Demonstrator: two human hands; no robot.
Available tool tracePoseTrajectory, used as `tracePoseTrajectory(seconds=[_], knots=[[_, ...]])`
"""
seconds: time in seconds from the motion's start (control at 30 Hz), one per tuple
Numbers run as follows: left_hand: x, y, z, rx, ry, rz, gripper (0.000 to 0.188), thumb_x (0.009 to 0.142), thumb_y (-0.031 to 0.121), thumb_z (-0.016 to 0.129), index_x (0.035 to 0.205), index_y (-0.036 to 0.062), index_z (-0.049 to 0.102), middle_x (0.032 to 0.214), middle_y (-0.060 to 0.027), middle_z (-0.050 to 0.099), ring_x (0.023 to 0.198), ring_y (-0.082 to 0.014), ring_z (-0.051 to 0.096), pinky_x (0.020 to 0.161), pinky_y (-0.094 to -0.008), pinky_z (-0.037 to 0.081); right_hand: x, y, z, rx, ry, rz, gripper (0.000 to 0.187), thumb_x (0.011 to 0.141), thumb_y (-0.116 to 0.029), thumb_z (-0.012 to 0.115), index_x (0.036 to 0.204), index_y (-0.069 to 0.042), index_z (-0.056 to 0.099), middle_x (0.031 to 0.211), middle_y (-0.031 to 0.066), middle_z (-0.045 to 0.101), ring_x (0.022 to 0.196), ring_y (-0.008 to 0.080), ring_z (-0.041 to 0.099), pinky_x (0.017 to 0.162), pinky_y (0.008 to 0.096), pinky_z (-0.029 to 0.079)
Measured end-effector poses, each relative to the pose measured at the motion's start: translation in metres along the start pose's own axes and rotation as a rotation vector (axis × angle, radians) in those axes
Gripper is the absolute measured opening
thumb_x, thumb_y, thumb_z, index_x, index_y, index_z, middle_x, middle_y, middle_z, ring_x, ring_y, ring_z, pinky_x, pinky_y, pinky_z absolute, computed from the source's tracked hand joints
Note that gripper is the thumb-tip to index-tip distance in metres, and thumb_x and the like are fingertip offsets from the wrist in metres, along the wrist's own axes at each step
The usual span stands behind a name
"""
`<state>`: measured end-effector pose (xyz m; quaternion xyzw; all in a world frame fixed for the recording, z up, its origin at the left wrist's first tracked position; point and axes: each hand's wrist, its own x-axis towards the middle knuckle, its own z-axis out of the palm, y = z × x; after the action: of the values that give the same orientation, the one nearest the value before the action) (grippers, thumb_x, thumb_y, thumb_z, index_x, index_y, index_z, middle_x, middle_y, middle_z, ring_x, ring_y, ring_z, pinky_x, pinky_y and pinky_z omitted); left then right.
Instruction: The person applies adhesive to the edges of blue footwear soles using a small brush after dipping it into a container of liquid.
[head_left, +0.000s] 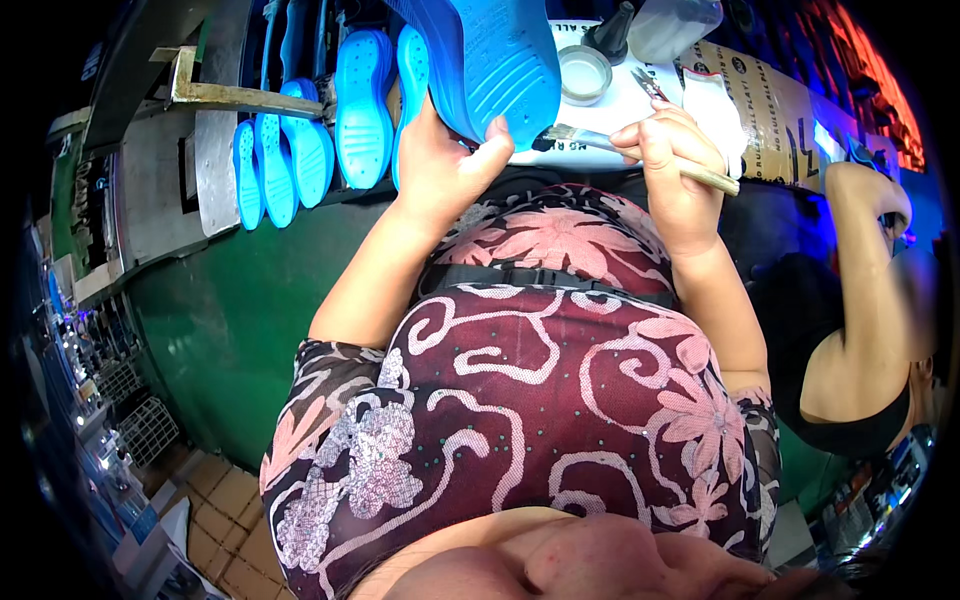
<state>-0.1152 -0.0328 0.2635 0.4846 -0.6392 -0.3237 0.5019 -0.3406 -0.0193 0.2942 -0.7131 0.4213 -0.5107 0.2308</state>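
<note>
My left hand (440,165) grips a bright blue shoe sole (510,85) by its near end, the thumb pressed on its ridged face. The sole is tilted up, and its far end runs out of the picture. In my right hand (682,165) is a brush with a pale wooden handle (715,179), held between thumb and fingers. The dark bristles are at the sole's near right edge; whether they touch it I cannot tell. Just beyond them stands a small round tub (583,76) with pale contents.
More blue soles (363,112) stand in a row on the left, by a metal bracket (240,97). Behind the tub are a dark nozzle (610,35) and a translucent bottle (675,28). Printed cardboard (765,125) covers the right. Another person's arm (865,270) is at far right.
</note>
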Motion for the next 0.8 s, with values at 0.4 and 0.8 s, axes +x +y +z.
tracePoseTrajectory(seconds=[0.4,0.8], knots=[[-0.002,0.001,0.001,-0.037,-0.003,-0.018,0.043,0.073,0.013,0.068,0.111,-0.0010,0.053,0.087,-0.0118,0.067,0.075,-0.0157,0.064,0.069,-0.0295,0.052,-0.005,0.005,-0.006,-0.116,-0.030,-0.021,0.021,0.086,-0.009,0.058,0.067,-0.003,0.065,0.063,0.0070,0.062,0.060,0.0224,0.056,0.067,0.0327,0.042],[-0.003,-0.004,-0.003,0.193,-0.041,0.304,0.037,0.068,0.006,0.070,0.101,0.0013,0.054,0.070,-0.0111,0.062,0.059,-0.0278,0.062,0.059,-0.0329,0.050,-0.009,-0.001,-0.005,-0.092,-0.045,-0.061,0.021,0.086,-0.012,0.059,0.068,-0.003,0.065,0.062,0.0077,0.060,0.059,0.0236,0.054,0.068,0.0343,0.041]])
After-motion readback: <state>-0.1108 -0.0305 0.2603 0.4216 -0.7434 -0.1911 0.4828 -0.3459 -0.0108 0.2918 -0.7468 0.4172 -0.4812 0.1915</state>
